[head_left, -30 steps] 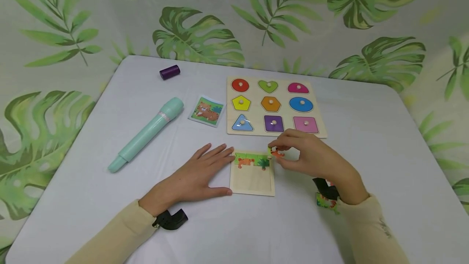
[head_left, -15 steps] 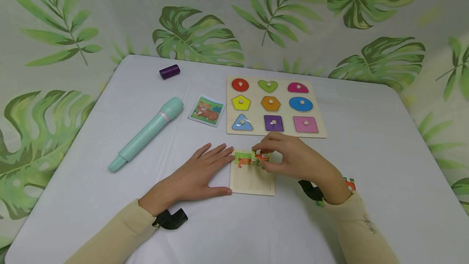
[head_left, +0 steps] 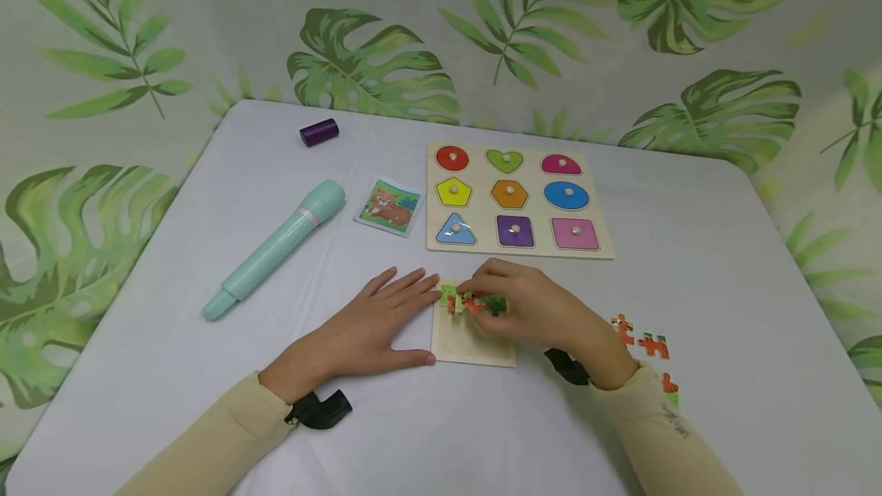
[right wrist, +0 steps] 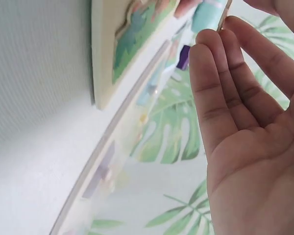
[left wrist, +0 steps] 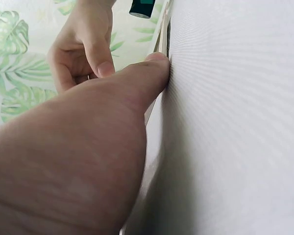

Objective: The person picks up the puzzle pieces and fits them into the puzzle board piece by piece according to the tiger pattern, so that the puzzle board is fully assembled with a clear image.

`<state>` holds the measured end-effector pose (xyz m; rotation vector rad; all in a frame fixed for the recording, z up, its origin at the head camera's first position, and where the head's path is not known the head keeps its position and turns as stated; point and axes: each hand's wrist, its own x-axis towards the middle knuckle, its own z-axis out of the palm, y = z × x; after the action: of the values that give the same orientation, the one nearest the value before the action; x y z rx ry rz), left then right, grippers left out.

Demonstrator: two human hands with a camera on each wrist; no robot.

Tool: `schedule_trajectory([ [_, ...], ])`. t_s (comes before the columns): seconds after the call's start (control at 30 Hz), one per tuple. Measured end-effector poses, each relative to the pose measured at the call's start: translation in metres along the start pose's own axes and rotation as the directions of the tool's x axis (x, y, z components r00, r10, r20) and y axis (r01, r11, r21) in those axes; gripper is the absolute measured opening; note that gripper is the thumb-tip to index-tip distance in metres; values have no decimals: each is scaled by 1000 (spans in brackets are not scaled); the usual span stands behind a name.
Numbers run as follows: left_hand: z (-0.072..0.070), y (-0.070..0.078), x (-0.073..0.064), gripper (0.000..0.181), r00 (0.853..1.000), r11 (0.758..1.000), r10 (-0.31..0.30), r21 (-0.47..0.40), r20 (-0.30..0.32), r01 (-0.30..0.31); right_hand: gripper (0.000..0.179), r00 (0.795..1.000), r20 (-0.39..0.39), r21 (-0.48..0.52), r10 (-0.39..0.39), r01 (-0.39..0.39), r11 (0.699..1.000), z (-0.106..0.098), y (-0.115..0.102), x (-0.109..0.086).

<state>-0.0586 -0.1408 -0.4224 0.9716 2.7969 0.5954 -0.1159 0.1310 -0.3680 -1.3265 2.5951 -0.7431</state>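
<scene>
My left hand [head_left: 365,327] lies flat with fingers spread, its fingertips and thumb at the left edge of a small square wooden puzzle tray [head_left: 472,346]. Puzzle pieces with green, an orange animal part and a dark green bush [head_left: 496,305] fill the tray's top row. Over that row, my right hand [head_left: 534,305] pinches an orange and green puzzle piece [head_left: 470,302] between thumb and fingers. In the right wrist view the held piece [right wrist: 224,14] shows only as a thin edge, lifted off the tray.
Loose puzzle pieces [head_left: 654,345] lie right of my right wrist, partly behind the sleeve. Behind the tray sits a wooden shape board [head_left: 419,243] with knobbed shapes. A tiger picture card [head_left: 389,207], a mint-green tube [head_left: 276,249] and a purple cylinder [head_left: 319,132] lie left.
The right hand has carried the puzzle piece leftward, from the tray's upper right corner to above its top row. More loose pieces now show beside the right wrist. The left hand stays put.
</scene>
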Motion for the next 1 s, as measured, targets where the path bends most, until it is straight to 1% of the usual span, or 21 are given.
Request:
schedule_trajectory([
  [0.13, -1, 0, 0, 89, 1000, 1000, 0, -2, 5, 0, 31, 1000, 17, 17, 0, 0, 1000, 6, -1, 1],
  [0.3, -1, 0, -1, 90, 1000, 1000, -4, 1, 6, 4, 28, 999, 31, -3, -6, 6, 1000, 12, -1, 4],
  [0.57, 0, 1, -1, 90, 1000, 1000, -14, 1, 8, 14, 28, 997, 80, -28, 17, -15, 1000, 22, -3, 7],
  [0.83, 1, 0, 0, 90, 1000, 1000, -13, -2, 4, 13, 28, 995, 100, -42, 23, -19, 999, 23, -5, 8],
  [1.0, 1, 1, 0, 90, 1000, 1000, -14, -4, 7, 14, 27, 995, 104, -52, 7, -2, 999, 24, -4, 8],
])
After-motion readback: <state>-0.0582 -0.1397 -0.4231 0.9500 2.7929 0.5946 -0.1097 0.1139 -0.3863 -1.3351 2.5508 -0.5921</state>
